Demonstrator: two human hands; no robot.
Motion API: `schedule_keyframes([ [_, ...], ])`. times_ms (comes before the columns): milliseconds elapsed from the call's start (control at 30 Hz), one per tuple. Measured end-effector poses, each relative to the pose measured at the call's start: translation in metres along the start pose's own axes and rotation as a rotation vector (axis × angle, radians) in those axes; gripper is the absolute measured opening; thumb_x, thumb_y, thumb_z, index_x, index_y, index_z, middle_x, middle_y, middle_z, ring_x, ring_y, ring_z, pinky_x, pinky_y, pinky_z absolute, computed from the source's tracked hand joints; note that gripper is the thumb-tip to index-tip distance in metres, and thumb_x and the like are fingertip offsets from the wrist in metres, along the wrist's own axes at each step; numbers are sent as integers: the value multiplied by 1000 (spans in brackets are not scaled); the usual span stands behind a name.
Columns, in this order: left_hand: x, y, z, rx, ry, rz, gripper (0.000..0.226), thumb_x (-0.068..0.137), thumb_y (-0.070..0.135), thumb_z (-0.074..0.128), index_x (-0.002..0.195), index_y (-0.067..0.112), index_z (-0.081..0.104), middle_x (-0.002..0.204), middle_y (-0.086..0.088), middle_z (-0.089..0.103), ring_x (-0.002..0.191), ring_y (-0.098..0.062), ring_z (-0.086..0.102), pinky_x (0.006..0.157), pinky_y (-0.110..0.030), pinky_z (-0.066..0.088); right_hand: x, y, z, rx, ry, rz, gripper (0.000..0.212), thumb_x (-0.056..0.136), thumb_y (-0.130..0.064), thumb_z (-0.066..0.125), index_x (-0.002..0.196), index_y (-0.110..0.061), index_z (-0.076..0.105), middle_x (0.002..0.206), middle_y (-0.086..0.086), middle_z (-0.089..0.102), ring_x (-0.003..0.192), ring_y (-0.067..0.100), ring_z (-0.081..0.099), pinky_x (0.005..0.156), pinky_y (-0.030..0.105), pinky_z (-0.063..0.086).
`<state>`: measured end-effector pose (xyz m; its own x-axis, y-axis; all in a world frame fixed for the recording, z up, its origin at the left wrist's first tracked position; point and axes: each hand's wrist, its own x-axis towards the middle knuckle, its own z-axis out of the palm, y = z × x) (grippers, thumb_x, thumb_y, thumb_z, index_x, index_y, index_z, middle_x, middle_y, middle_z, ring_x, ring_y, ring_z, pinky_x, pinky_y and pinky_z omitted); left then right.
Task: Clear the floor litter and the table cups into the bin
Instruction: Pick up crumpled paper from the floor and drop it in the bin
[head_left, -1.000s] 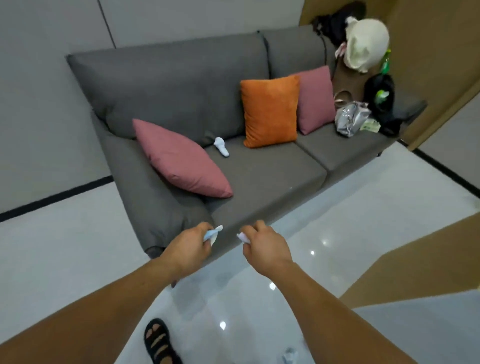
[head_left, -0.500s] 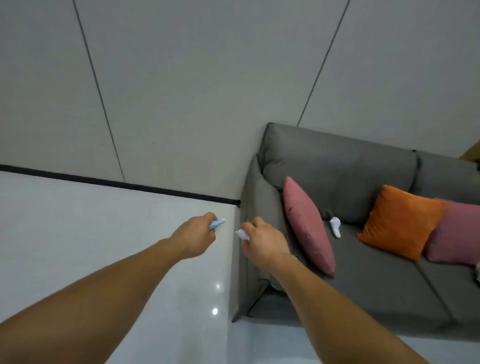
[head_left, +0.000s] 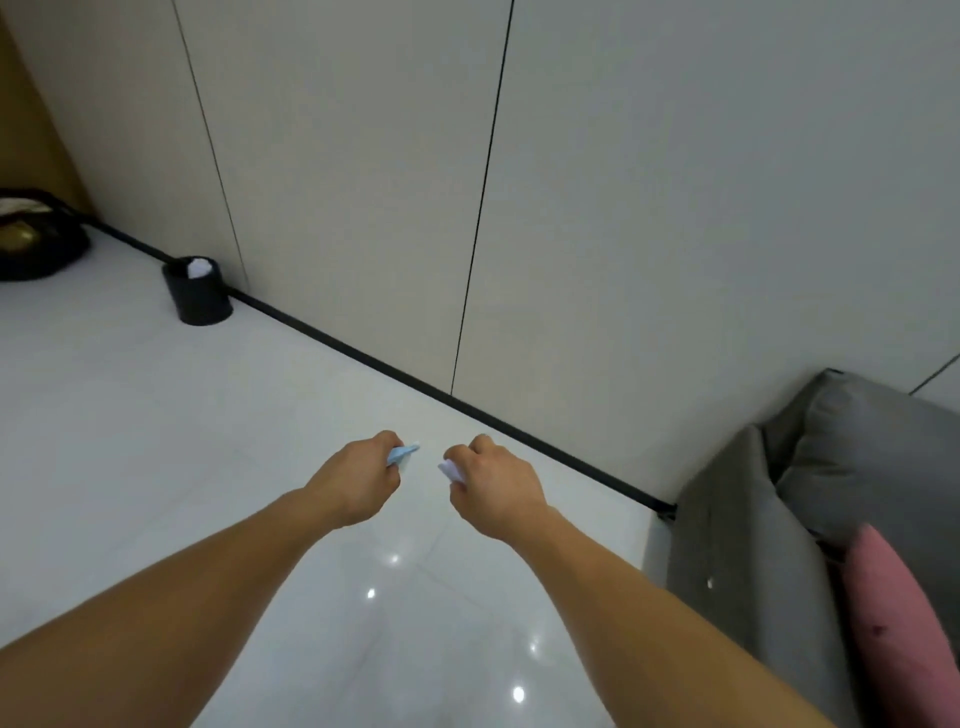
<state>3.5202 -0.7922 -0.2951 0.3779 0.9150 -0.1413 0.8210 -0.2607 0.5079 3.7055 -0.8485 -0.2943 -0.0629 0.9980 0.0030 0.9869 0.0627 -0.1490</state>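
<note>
The small black round bin (head_left: 200, 299) stands on the white glossy tiled floor (head_left: 130, 441) at its far left edge, just beside the black skirting strip (head_left: 415, 385) under the grey panelled wall (head_left: 675, 208). A crumpled white paper wad (head_left: 199, 267) lies in it. Further left sits what may be a dark bag (head_left: 36, 244). The grey fabric sofa (head_left: 737, 519) takes the floor's right edge, its end near the wall, with a pink cushion (head_left: 904, 623) on it against its arm. Between bin and sofa, nearer the person, the left hand (head_left: 358, 480) pinches a pale blue paper scrap (head_left: 402, 454) and the right hand (head_left: 491, 486) a white paper scrap (head_left: 451, 470). The hands are side by side and apart.
</note>
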Motion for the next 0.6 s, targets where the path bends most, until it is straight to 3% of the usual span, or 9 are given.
schedule_keyframes([
  [100, 33, -26, -20, -1, 31, -56, 15, 98, 25, 44, 111, 19, 50, 84, -2, 59, 67, -14, 56, 57, -27, 47, 58, -5, 4, -14, -43, -70, 35, 101, -34, 36, 131, -23, 50, 116, 5, 51, 96, 27, 56, 68, 32, 38],
  [367, 128, -74, -82, 19, 131, -235, 15, 97, 20, 42, 106, 15, 52, 82, -1, 59, 63, -14, 51, 51, -25, 36, 232, -5, -2, -23, -79, -234, 35, 104, -35, 31, 130, -21, 49, 114, 6, 50, 91, 26, 54, 71, 34, 42],
  [600, 192, -111, -127, -13, 202, -355, 14, 96, 19, 41, 104, 17, 52, 80, 0, 58, 64, -16, 53, 53, -27, 39, 352, -28, -10, 9, -131, -343, 33, 103, -35, 32, 128, -21, 50, 116, 5, 49, 92, 27, 55, 75, 35, 46],
])
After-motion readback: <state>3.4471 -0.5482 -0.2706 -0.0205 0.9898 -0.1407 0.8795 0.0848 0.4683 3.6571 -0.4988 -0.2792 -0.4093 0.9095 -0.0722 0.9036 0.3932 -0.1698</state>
